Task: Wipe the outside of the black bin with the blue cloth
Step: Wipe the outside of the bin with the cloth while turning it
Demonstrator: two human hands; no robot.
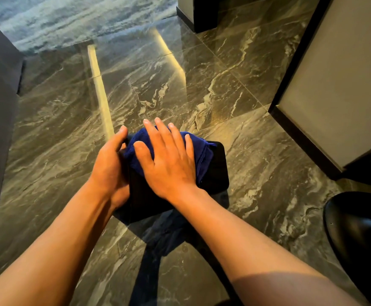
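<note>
Now the right hand (169,164) presses flat, fingers spread, on the dark blue cloth (202,151) over the black rectangular bin (220,168) on the marble floor (268,173); the left hand (109,164) grips its side. Pushing hard could slide it.

The black bin (215,166) is seen from above on a glossy marbled floor (257,151), gripped along its left side by the left hand (109,164). The blue cloth (202,151) is pressed flat onto the bin's upper surface by the right hand (169,160), whose fingers (158,133) are spread. A round black object (361,235) is seen at the right edge.
</note>
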